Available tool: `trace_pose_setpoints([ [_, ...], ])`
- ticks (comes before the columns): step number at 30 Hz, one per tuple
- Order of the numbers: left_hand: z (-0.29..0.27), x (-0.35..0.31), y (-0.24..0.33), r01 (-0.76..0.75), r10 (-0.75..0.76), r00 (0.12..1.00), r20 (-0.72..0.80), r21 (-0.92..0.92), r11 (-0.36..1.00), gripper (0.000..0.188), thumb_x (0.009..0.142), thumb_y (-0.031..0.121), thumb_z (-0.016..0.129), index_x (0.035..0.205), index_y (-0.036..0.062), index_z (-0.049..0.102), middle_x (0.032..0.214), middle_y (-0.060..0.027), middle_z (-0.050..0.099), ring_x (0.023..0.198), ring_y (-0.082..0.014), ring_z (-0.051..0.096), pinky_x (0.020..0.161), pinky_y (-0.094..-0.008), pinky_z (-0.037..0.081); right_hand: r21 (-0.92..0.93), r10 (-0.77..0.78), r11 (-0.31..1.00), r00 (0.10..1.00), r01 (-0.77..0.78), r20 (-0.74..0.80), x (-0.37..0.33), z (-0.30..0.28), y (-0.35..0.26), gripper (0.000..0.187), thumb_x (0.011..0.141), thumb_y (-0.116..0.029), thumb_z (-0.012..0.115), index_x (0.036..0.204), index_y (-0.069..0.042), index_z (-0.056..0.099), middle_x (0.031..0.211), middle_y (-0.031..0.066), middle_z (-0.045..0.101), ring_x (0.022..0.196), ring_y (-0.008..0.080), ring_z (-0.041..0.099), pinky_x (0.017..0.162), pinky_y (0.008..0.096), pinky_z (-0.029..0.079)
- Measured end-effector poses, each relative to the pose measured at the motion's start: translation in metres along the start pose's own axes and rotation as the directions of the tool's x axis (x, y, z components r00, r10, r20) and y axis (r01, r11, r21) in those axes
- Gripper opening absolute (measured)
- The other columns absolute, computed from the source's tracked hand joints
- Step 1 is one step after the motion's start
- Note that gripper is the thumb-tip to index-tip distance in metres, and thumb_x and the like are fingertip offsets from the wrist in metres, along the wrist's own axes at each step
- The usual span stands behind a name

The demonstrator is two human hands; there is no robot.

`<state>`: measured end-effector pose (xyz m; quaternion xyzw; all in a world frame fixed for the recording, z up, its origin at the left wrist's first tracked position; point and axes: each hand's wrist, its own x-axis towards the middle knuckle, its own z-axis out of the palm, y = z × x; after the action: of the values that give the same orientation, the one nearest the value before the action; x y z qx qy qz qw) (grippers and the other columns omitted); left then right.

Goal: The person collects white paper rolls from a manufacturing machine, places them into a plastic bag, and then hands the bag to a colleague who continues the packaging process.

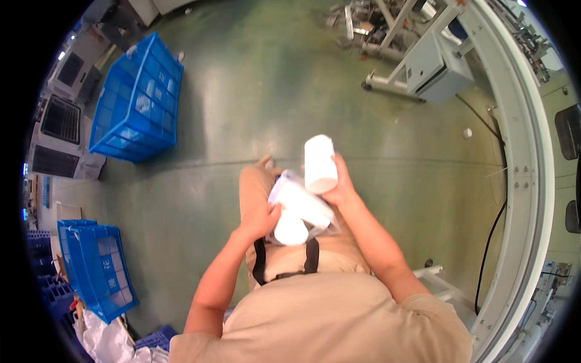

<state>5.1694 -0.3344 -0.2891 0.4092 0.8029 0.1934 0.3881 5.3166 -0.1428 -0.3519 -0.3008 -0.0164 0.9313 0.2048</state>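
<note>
- One right hand (342,184) is gripping a white cylinder (321,163), half-curled around its lower side, just right of centre.
- The left hand (260,219) is clasping a clear bag (330,225) (white stuff is showing through), just below centre.
- A blue crate (154,100) is standing upper left.

Fairly even light lay over the green floor (242,91), with pale, hazy sheen in patches. The white cylinder (319,166) by my right fingers (340,169) was burned nearly blank; white pieces (292,230) in the clear bag (331,226) glared too, edges soft. Left rim dim, pricked by small bright lights (25,214). Black swallowed the corners; the pale frame (528,181) at right bowed hard.
</note>
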Motion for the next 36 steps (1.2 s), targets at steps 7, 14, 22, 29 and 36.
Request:
trace_pose_setpoints([
  [7, -0.080, 0.002, 0.069, 0.122, -0.103, 0.988, 0.113, -0.174, 0.977, 0.067, 0.083, 0.048, 0.052, 0.124, -0.0022, 0.038, 0.114, -0.0236, 0.052, 0.106, -0.0302, 0.052, 0.087, -0.0352, 0.041, 0.095, 0.089, 0.990, 0.982, -0.106, 0.166, -0.050, 0.072, 0.005, 0.055, 0.084, -0.042, 0.043, 0.124, -0.004, 0.044, 0.116, 0.0157, 0.052, 0.103, 0.0336, 0.052, 0.088, 0.0405, 0.044],
  [14, -0.047, 0.013, 0.104, -0.115, 0.218, 0.975, 0.045, -0.736, 0.667, 0.089, 0.075, 0.035, 0.067, 0.136, -0.0021, 0.013, 0.129, -0.0219, 0.035, 0.123, -0.0291, 0.034, 0.099, -0.0377, 0.031, -0.093, -0.012, 0.995, 0.982, 0.030, 0.189, -0.079, 0.109, 0.015, 0.052, 0.087, -0.041, 0.038, 0.124, -0.005, 0.043, 0.113, 0.0114, 0.054, 0.103, 0.0250, 0.054, 0.088, 0.0399, 0.045],
  [22, -0.045, -0.012, 0.095, -0.341, 0.437, 0.899, 0.025, -0.585, 0.736, 0.112, 0.061, 0.027, 0.078, 0.138, 0.0018, 0.001, 0.137, -0.0190, 0.020, 0.126, -0.0318, 0.027, 0.102, -0.0419, 0.027, -0.151, -0.002, 0.988, 0.976, 0.036, 0.217, -0.087, 0.117, 0.016, 0.055, 0.087, -0.041, 0.038, 0.125, -0.001, 0.040, 0.115, 0.0130, 0.053, 0.103, 0.0240, 0.055, 0.087, 0.0380, 0.048],
  [29, -0.046, -0.006, 0.086, 0.246, 0.159, 0.952, 0.262, -0.963, 0.112, 0.082, 0.078, 0.036, 0.065, 0.134, -0.0024, 0.019, 0.128, -0.0171, 0.036, 0.119, -0.0263, 0.038, 0.099, -0.0382, 0.034, -0.481, -0.018, 0.873, 0.991, 0.080, 0.132, -0.098, 0.117, 0.033, 0.049, 0.089, -0.037, 0.043, 0.123, -0.002, 0.042, 0.114, 0.0104, 0.053, 0.101, 0.0204, 0.053, 0.087, 0.0344, 0.044],
  [36, -0.030, -0.010, 0.068, 0.229, 0.252, 0.949, 0.190, -0.964, -0.137, 0.066, 0.083, 0.037, 0.060, 0.127, -0.0030, 0.032, 0.120, -0.0143, 0.045, 0.112, -0.0222, 0.046, 0.092, -0.0352, 0.042, -0.854, -0.263, 0.426, 0.944, 0.299, 0.199, -0.113, 0.110, 0.027, 0.041, 0.090, -0.035, 0.045, 0.110, 0.001, 0.050, 0.105, 0.0087, 0.055, 0.097, 0.0145, 0.051, 0.084, 0.0290, 0.041],
])
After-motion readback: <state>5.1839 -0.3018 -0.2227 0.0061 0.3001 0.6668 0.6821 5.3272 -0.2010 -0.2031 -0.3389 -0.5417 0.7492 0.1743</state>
